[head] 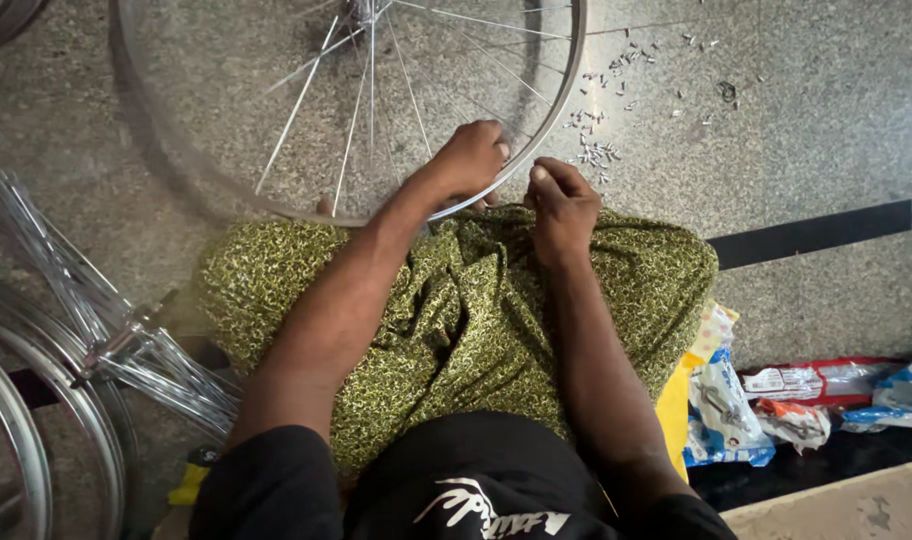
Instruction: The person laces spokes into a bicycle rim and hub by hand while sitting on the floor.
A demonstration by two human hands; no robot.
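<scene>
the left hand (469, 160) is gripping the near edge of the wheel rim (566, 90), fingers curled over the metal and clenched on it. the right hand (561, 205) is sitting just beside it, fingertips pinched together at the rim's edge; whether a small part is held in that pinch is too small to tell. both hands are meeting at the lowest point of the rim, directly above the lap cloth (456, 310), green and patterned, on which the rim's near edge is resting.

from the grip, the wheel is lying away from the person, flat or nearly flat over the stone floor (796, 140). its spokes (348, 140) are running from the rim up toward the hub (364, 10) at the top edge of view. the left hand is the one nearer the spokes; the right hand is nearer the scatter of small metal pieces (601, 150), which is lying on the floor just right of the rim and near that hand.

further out, a bundle of loose spokes (126, 340) and other rims (36, 440) are lying to the left, and plastic packets (776, 400) to the right.
</scene>
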